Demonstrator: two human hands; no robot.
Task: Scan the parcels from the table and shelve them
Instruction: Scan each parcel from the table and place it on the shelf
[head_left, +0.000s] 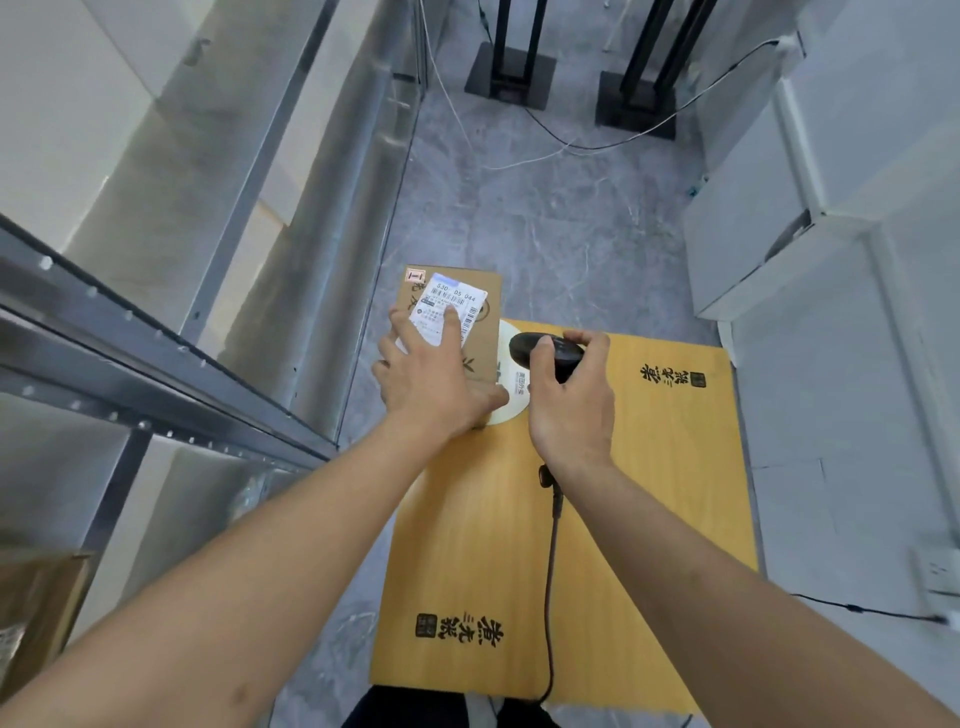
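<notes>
Gripping a cardboard parcel (470, 332) from above, the left hand (434, 374) had its fingers spread over the white shipping label (451, 309) and curled round the box edges. The parcel sat at the far left corner of the yellow wooden table (649, 493), overhanging the grey floor (545, 223) (metal shelving (156, 364) stood just to the left). The right hand (571, 400) clasped a black barcode scanner (545, 351) beside the parcel, its cable (550, 571) trailing across the tabletop.
</notes>
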